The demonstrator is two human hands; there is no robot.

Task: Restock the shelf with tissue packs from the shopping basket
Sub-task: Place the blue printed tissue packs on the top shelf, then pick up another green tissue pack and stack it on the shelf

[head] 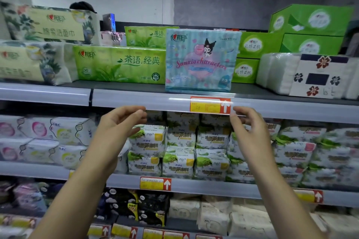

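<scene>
One head-worn view faces the shelf [136, 101] front straight on, close, with both forearms reaching in.

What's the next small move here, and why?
Probably lower both hands toward the basket for another pack, which isn't in view. The left hand and right hand are open and empty below the shelf edge, while the blue Sanrio pack already stands upright on the top shelf, untouched.

Blue tissue pack [202, 60] upright on top shelf [136, 99]; left hand [120, 122], right hand [250, 128] empty, below it.
</scene>
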